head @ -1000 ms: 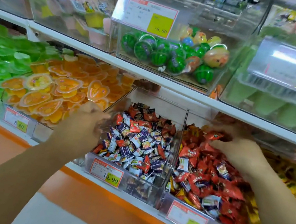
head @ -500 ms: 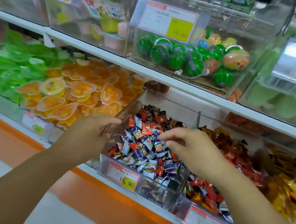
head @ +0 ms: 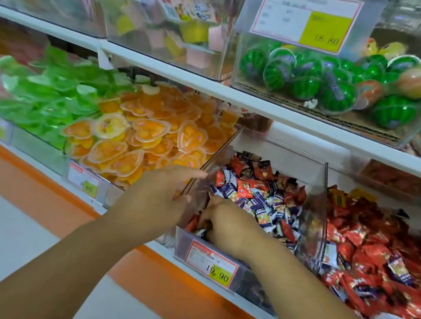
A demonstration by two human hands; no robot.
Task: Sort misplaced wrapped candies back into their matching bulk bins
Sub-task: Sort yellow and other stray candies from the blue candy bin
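At the shelf (head: 266, 107), our view has swung left and closer. The bin (head: 287, 150) of mixed blue and red candies (head: 261, 194) now sits directly under both hands. The red bin (head: 322, 217), where we were rummaging a second ago, lies out beyond the right forearm.

The left hand (head: 160, 193) has barely moved. It stays against the outer face of the bin's left wall, fingers stretched along the clear plastic and relaxed rather than clenched. The orange jellies (head: 134, 148) are just past its knuckles.

The right hand (head: 232, 228) has made the trip. It has crossed from the red bin, passed over the mixed heap half a second ago, and is now sunk into the near corner beside the left thumb, just above the tag (head: 211, 264). Its fingers curl down among the wrappers. We cannot tell whether they hold a candy, are letting one go, or are digging for the next.

We read this as a delivery: a stray from the red bin is arriving at its home bin, though the piece itself is hidden under the hand.

The job is far from finished. Blue-and-white strays (head: 400, 269) show among the red wrappers to the right of the right arm.
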